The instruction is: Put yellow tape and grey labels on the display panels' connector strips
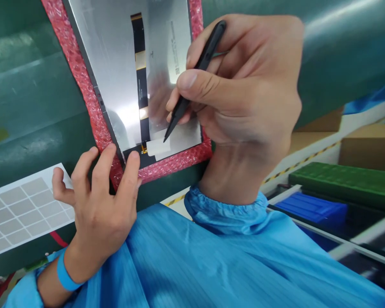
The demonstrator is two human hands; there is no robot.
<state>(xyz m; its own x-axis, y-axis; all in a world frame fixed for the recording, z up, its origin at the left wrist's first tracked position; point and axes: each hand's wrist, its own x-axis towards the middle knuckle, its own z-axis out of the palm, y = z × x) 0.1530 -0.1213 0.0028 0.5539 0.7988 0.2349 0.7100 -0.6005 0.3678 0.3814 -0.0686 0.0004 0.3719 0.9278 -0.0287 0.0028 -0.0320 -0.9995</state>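
A silvery display panel [107, 64] lies on pink bubble wrap [176, 163], with a black flat ribbon cable [142, 87] running down its back. Near the lower edge, beside the cable's end, is a small whitish sticker [157, 148]. My right hand [244, 81] grips a black pen-like tool [207, 49] between thumb and fingers; its pointed tip is over the sticker, and I cannot tell whether they touch. My left hand [104, 205] has its fingers spread, the fingertips at the panel's lower left corner and the wrap's edge.
A sheet of grey square labels [32, 203] lies left of my left hand on the green work surface [25, 85]. Cardboard boxes [368, 147], a green crate [343, 182] and a blue bin [314, 207] stand lower down at the right. Black-yellow tape [303, 161] marks an edge there.
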